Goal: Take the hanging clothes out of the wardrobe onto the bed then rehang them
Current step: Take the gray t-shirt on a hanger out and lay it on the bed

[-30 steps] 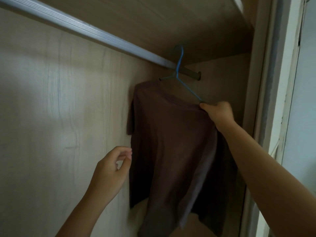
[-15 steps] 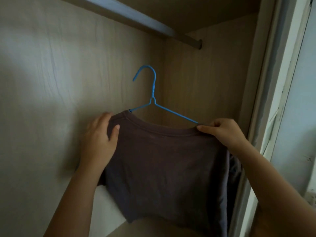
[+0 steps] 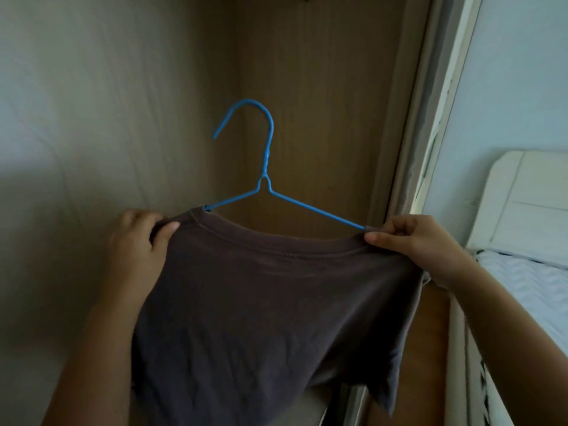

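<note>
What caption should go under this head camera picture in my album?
Two hands, left hand and right hand, hold a dark T-shirt on a blue hanger inside the wardrobe.

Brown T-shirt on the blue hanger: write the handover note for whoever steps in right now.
Left hand: gripping the left shoulder of the brown T-shirt.
Right hand: pinching the right shoulder where the wire of the blue hanger enters the cloth.
Position: shirt is on the hanger, held up in front of the wardrobe interior; the hook is free, caught on nothing. The bed lies to the right.
Done: this shirt is off the rail.
Left: carry it to the bed and lay it down, then rehang it. No other clothes are in view.
</note>
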`<state>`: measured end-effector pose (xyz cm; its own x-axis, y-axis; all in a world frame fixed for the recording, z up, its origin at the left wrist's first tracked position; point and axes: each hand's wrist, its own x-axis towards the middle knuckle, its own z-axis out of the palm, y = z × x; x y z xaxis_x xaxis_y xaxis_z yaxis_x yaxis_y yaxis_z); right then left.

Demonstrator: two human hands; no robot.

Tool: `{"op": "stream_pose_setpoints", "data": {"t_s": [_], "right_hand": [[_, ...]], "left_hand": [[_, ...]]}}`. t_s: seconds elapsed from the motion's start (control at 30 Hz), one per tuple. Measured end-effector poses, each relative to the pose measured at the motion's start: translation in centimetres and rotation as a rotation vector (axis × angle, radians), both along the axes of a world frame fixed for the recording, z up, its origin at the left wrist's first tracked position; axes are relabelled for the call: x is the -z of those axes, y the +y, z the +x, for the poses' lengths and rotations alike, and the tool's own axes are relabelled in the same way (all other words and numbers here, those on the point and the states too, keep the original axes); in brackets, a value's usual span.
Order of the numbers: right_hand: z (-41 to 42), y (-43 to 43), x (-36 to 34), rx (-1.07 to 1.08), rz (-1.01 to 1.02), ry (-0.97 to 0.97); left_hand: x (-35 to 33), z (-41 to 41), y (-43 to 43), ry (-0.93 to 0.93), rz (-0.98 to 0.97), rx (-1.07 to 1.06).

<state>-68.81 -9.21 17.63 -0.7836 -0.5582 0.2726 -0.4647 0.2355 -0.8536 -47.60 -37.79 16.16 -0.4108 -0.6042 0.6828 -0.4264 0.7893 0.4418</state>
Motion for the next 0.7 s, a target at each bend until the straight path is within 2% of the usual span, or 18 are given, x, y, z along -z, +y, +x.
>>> {"op": "stream_pose_setpoints", "data": {"t_s": [0.1,0.23,0.3,0.7], "right_hand": [[0.6,2.1,1.1,0.079,0.081,0.069],[1.6,5.2,3.1,0.238,0.216,0.276],[2.1,6.9,4.0,0.301,0.23,0.321],[8.9,21.0,6.4,0.697,0.43,0.29]], "left_hand": [[1.8,-1.1,0.6,-0.008,0.116,0.176],[4.9,-3.2,2.4,-0.011,0.132,0.31],[5.8,-4.3,4.1,0.008,0.119,0.387],[8.6,-10.2,17.4,-0.097,-0.038,0.902]]}}
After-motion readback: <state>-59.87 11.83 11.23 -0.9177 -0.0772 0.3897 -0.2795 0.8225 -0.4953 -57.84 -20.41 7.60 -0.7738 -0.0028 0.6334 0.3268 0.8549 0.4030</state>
